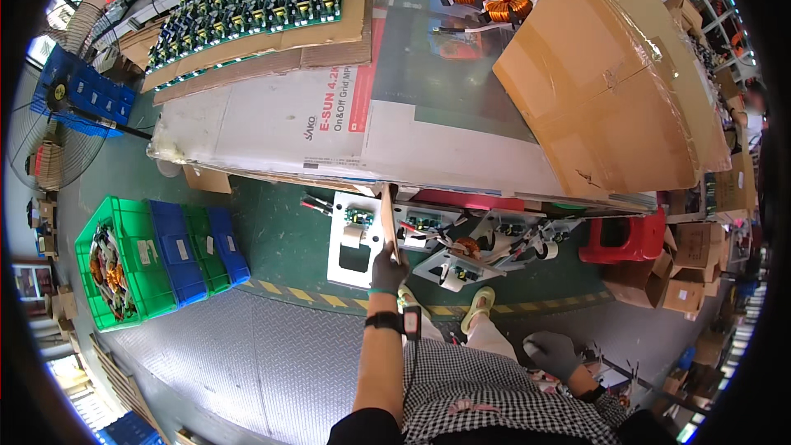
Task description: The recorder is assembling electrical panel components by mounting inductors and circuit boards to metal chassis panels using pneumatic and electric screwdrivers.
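My left hand, in a dark glove, reaches forward below the table's front edge. Its fingers are closed round a narrow tan strip, which looks like cardboard seen edge-on and runs up to the table edge. Beside it on the floor is a white metal panel with a green circuit board and a rectangular cutout. More panels with boards, wires and a copper coil lie to the right. My right hand, also gloved, is low at my right side by the checked apron; its fingers are blurred together, their grip unclear.
A cardboard-covered table spans the front, with rows of circuit boards, copper coils and a large carton. Green and blue crates stand left, near a fan. At right are a red stool and cartons.
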The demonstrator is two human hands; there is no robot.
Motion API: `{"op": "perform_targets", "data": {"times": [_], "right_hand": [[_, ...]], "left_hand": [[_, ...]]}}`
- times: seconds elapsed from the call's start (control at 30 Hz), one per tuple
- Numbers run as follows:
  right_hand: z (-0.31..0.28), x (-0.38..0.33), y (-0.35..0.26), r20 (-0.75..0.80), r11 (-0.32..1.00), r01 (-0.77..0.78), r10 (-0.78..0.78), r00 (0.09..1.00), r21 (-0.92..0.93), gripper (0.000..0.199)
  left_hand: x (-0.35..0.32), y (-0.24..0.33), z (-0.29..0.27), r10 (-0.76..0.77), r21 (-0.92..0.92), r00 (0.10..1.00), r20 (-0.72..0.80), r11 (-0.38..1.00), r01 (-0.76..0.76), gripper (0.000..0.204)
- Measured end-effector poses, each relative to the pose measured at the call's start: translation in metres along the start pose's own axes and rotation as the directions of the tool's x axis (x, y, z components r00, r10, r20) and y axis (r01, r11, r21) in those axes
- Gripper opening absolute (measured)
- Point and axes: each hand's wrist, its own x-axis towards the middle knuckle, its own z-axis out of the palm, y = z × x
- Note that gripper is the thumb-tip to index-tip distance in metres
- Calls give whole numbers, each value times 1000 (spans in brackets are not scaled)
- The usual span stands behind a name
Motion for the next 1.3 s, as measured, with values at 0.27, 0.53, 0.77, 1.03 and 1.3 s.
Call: {"op": "perform_targets", "data": {"times": [0.27,0.53,0.77,1.03,1.3], "right_hand": [[5,-11,9,13,995,-104,104,994,1,23],[14,-54,60,-34,928,-332,342,939,169,25],[41,-116,196,-44,764,-512,572,819,393,27],[2,-141,396,23,633,-452,565,824,628,23],[-79,-231,550,76,129,-304,810,582,944,16]], "left_hand": [[155,48,-33,-164,-815,799,578,-145,561,9],[92,-31,21,-658,-626,726,200,485,611,23],[-26,-28,-1,-891,-694,403,209,155,703,21],[-97,60,65,-551,-481,827,114,697,531,24],[-206,123,229,-723,-99,631,281,632,768,23]]}}
